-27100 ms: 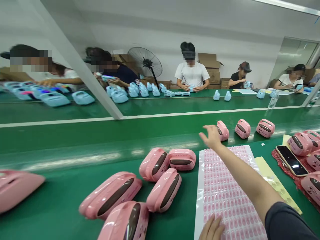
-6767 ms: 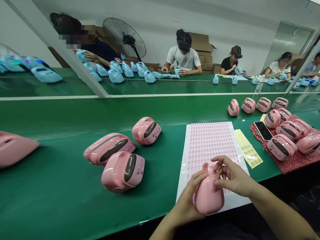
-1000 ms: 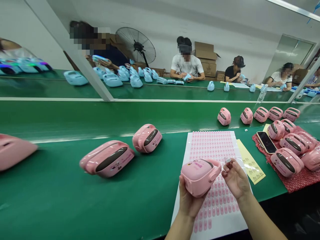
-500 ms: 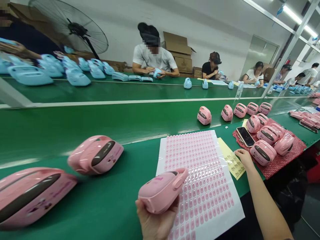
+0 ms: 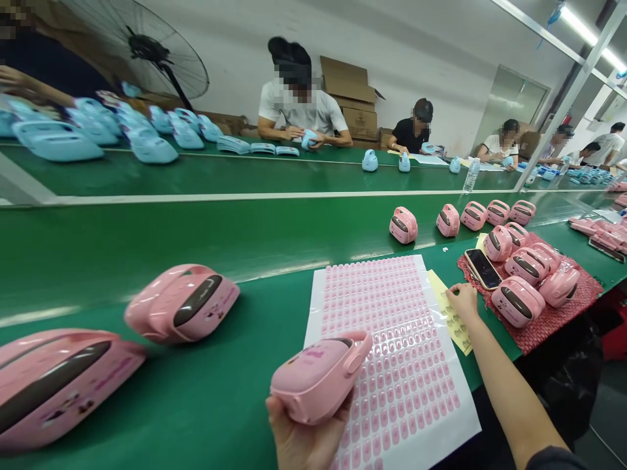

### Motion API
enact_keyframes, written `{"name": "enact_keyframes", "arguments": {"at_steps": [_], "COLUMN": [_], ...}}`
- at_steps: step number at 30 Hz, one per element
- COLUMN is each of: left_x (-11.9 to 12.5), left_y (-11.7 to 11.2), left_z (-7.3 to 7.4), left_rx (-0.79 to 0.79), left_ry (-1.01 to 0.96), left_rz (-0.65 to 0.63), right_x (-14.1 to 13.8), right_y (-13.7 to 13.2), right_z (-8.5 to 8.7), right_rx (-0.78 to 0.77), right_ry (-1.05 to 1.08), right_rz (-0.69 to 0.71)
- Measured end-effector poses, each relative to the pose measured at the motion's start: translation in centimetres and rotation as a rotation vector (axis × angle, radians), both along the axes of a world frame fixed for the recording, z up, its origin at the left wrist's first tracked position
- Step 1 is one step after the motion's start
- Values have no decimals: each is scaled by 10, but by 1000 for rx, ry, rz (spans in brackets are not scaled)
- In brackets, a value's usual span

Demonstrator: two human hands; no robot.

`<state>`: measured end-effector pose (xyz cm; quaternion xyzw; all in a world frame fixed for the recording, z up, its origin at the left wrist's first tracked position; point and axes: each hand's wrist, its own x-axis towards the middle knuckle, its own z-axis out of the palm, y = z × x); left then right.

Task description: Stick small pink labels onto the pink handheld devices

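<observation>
My left hand grips a pink handheld toy case from below, holding it above the near edge of a white sheet of small pink stickers. My right hand reaches out to the right and rests with curled fingers on a yellow sticker strip beside the white sheet. Whether it pinches a sticker is hidden.
Two pink cases lie at my left on the green belt. More pink cases and a phone sit on a red mat at right. Across the line, people handle blue cases.
My right hand has left the case and gone right to the yellow strip, shifting slightly nearer along it. My view swung right. The left hand keeps holding the case.
</observation>
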<state>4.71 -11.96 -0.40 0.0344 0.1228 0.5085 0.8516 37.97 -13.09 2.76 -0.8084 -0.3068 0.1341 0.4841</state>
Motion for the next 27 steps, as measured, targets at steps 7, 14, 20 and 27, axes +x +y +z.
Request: {"name": "enact_keyframes", "arguments": {"at_steps": [7, 14, 20, 27], "left_x": [-8, 7, 16, 24], "left_y": [-10, -23, -17, -15], "left_z": [-45, -26, 8, 17], "left_rx": [147, 126, 25, 169], "left_ry": [-40, 48, -9, -132], "left_rz": [-113, -78, 15, -14], "right_x": [-64, -138, -157, -187], "right_y": [-14, -48, -108, -137], "right_z": [19, 32, -7, -39], "right_rx": [12, -3, 35, 409], "right_ry": [39, 250, -78, -752], "right_rz": [265, 735, 804, 707]}}
